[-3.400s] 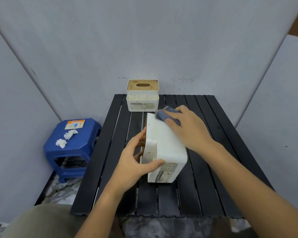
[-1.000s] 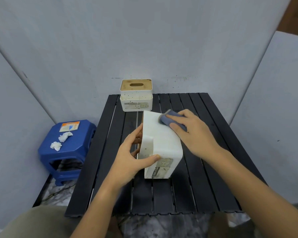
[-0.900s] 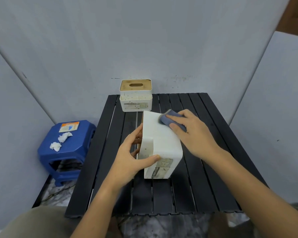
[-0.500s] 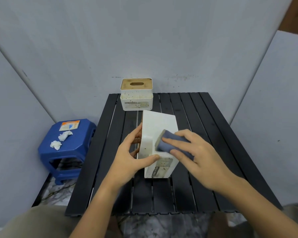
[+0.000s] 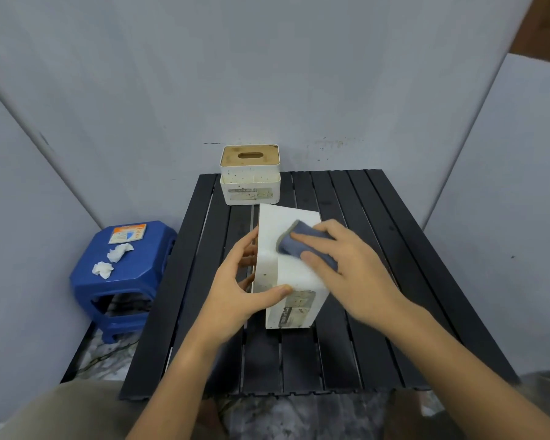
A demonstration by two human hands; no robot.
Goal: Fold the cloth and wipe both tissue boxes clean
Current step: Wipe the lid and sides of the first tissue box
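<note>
A white tissue box (image 5: 278, 223) lies tipped on its side in the middle of the black slatted table (image 5: 378, 249), its plain bottom face turned up. My left hand (image 5: 235, 290) grips its near left edge, thumb on the upper face. My right hand (image 5: 353, 268) presses a folded blue-grey cloth (image 5: 294, 244) flat against that upper face, fingers mostly straight over it. A second white tissue box (image 5: 250, 176) with a wooden slotted lid stands upright at the table's far edge, speckled with dirt.
A blue plastic stool (image 5: 124, 274) stands left of the table, carrying two crumpled white tissues (image 5: 111, 260) and a small orange packet (image 5: 128, 233). Grey panels close in behind and on both sides. My knees show below the table's near edge.
Over the last second my right hand slid the cloth from the box's far end down toward me, then back up to the middle of the face. My left hand kept its grip.
</note>
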